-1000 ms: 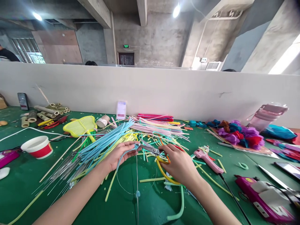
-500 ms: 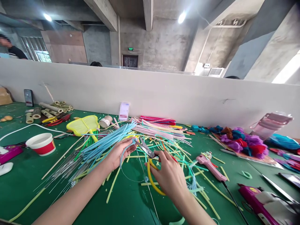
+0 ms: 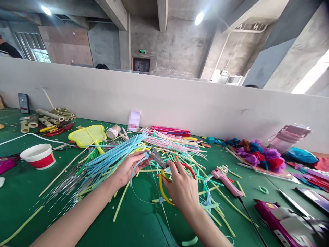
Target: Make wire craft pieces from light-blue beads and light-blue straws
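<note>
My left hand [image 3: 131,168] pinches a light blue fuzzy strip [image 3: 132,172], which curls down below the fingers. My right hand [image 3: 182,188] holds scissors [image 3: 159,160] by their yellow and red handles. The blades point left, their tips right by the blue strip at my left fingertips; whether they touch it I cannot tell. Below the blades hangs a thin wire with a small blue tuft [image 3: 161,200] on it. Just behind my left hand lies a bundle of light blue fuzzy stems [image 3: 115,151].
Pink stems [image 3: 172,142] and scattered yellow-green pieces cover the middle of the green table. A yellow net-like shape [image 3: 87,136], a paper cup [image 3: 38,156] and bamboo pieces [image 3: 55,118] are leftward. Rightward lie a pink glue gun [image 3: 227,181], colourful petals [image 3: 262,154] and a power strip [image 3: 272,216].
The view has turned slightly, so everything sits a little further left. More of the scissors' red handle shows beside my right hand. My left hand keeps its pinch on the blue strip.
</note>
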A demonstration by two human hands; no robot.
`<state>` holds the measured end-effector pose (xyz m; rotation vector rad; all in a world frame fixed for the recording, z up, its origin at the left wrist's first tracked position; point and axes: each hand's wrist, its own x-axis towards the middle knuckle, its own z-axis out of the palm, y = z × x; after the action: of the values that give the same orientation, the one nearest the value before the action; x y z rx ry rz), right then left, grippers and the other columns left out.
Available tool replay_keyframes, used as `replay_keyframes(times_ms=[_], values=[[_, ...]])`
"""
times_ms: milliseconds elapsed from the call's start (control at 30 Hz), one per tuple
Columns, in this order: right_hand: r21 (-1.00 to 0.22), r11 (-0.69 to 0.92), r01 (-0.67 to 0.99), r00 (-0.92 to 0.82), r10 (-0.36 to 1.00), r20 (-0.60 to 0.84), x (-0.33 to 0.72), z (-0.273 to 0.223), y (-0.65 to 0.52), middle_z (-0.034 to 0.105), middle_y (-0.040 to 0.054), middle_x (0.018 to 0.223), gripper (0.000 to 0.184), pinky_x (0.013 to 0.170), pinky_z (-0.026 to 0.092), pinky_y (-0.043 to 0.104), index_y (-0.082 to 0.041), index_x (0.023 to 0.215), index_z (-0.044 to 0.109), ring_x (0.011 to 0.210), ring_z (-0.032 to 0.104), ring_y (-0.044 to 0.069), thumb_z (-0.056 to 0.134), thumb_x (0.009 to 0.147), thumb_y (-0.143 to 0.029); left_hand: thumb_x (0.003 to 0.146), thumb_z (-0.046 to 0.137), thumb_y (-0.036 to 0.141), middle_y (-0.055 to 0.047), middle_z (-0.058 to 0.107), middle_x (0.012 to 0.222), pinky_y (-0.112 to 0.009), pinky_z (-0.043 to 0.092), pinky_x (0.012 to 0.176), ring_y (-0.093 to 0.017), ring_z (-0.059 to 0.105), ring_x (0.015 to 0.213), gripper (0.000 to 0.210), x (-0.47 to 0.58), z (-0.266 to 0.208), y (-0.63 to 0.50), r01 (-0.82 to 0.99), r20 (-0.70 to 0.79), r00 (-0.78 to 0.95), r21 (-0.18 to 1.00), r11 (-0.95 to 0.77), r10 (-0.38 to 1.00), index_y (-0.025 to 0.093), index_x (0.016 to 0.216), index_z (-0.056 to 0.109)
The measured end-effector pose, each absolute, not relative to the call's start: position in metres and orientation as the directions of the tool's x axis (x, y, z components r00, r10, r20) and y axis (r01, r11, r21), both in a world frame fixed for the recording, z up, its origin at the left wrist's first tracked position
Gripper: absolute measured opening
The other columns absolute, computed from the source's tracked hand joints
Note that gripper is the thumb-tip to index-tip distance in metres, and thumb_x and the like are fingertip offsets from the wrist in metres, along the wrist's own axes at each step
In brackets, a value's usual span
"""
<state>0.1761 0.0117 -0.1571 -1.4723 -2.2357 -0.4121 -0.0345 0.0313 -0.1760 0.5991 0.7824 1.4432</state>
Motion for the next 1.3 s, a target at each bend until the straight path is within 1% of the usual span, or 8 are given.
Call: replay_keyframes(times_ms=[233, 433, 567, 633, 800, 967, 1167, 1300], values=[[0.050, 0.455, 0.889, -0.413, 0.751, 0.516, 0.181, -0.157, 0.016, 0.073, 0.0029, 0.104, 0.042, 0.054, 0.041, 0.029, -0.021, 0.128, 0.061, 0.083, 0.073, 0.021, 0.069, 0.090, -0.035, 0.086, 0.064, 0.002, -0.011, 0.078, 0.098, -0.033, 0.062, 0.086, -0.021, 0.076, 0.089, 0.016, -0.035, -0.171, 0.029, -0.644, -0.110, -0.022, 0.762, 0.071, 0.994, 0.010, 0.095, 0.075], [0.131, 0.461, 0.877, -0.466, 0.755, 0.461, 0.182, -0.159, 0.014, 0.074, 0.0050, 0.105, 0.038, 0.053, 0.041, 0.028, -0.019, 0.129, 0.059, 0.079, 0.073, 0.019, 0.065, 0.093, -0.027, 0.087, 0.063, 0.001, -0.011, 0.078, 0.097, -0.031, 0.063, 0.085, -0.020, 0.076, 0.086, 0.016, -0.034, -0.172, 0.030, -0.645, -0.142, -0.021, 0.759, 0.095, 0.990, 0.008, 0.095, 0.074], [0.232, 0.467, 0.853, -0.522, 0.779, 0.348, 0.179, -0.150, 0.017, 0.073, 0.0057, 0.094, 0.020, 0.050, 0.037, 0.029, -0.018, 0.113, 0.064, 0.073, 0.073, 0.021, 0.059, 0.094, -0.021, 0.088, 0.062, 0.001, -0.010, 0.078, 0.099, -0.030, 0.063, 0.084, -0.019, 0.076, 0.085, 0.017, -0.036, -0.173, 0.031, -0.642, -0.158, -0.016, 0.759, 0.111, 0.987, 0.009, 0.097, 0.074], [0.309, 0.500, 0.809, -0.583, 0.749, 0.314, 0.176, -0.145, 0.022, 0.072, 0.0067, 0.087, 0.014, 0.051, 0.038, 0.030, -0.017, 0.105, 0.064, 0.072, 0.072, 0.023, 0.056, 0.094, -0.019, 0.087, 0.063, 0.002, -0.010, 0.078, 0.099, -0.029, 0.063, 0.084, -0.018, 0.076, 0.086, 0.016, -0.037, -0.175, 0.032, -0.640, -0.162, -0.014, 0.759, 0.116, 0.987, 0.009, 0.098, 0.074], [0.454, 0.599, 0.659, -0.737, 0.634, 0.233, 0.170, -0.139, 0.040, 0.071, 0.0108, 0.083, 0.019, 0.054, 0.041, 0.032, -0.013, 0.105, 0.063, 0.069, 0.070, 0.027, 0.048, 0.100, -0.025, 0.086, 0.064, 0.002, -0.008, 0.078, 0.096, -0.028, 0.062, 0.084, -0.017, 0.076, 0.086, 0.015, -0.039, -0.180, 0.034, -0.636, -0.179, -0.024, 0.762, 0.123, 0.984, 0.011, 0.093, 0.074], [0.435, 0.630, 0.643, -0.739, 0.659, 0.137, 0.165, -0.142, 0.047, 0.070, 0.0127, 0.078, 0.029, 0.049, 0.037, 0.031, -0.011, 0.101, 0.063, 0.066, 0.070, 0.027, 0.043, 0.104, -0.032, 0.086, 0.066, 0.005, -0.010, 0.078, 0.094, -0.027, 0.062, 0.085, -0.018, 0.076, 0.086, 0.011, -0.039, -0.180, 0.033, -0.631, -0.208, -0.016, 0.761, 0.151, 0.978, 0.010, 0.091, 0.074], [0.406, 0.620, 0.672, -0.716, 0.684, 0.139, 0.162, -0.147, 0.045, 0.072, 0.0130, 0.075, 0.030, 0.045, 0.031, 0.028, -0.011, 0.101, 0.063, 0.063, 0.072, 0.025, 0.041, 0.105, -0.032, 0.086, 0.065, 0.004, -0.011, 0.078, 0.095, -0.028, 0.062, 0.085, -0.018, 0.077, 0.083, 0.012, -0.040, -0.184, 0.035, -0.626, -0.220, -0.009, 0.762, 0.166, 0.975, 0.009, 0.093, 0.073], [0.364, 0.612, 0.702, -0.693, 0.705, 0.151, 0.163, -0.136, 0.042, 0.074, 0.0108, 0.074, 0.030, 0.047, 0.032, 0.027, -0.015, 0.102, 0.062, 0.064, 0.074, 0.026, 0.040, 0.105, -0.035, 0.087, 0.065, 0.005, -0.012, 0.078, 0.099, -0.027, 0.060, 0.088, -0.018, 0.076, 0.089, 0.012, -0.043, -0.185, 0.036, -0.621, -0.193, 0.004, 0.769, 0.154, 0.981, 0.010, 0.094, 0.073]])
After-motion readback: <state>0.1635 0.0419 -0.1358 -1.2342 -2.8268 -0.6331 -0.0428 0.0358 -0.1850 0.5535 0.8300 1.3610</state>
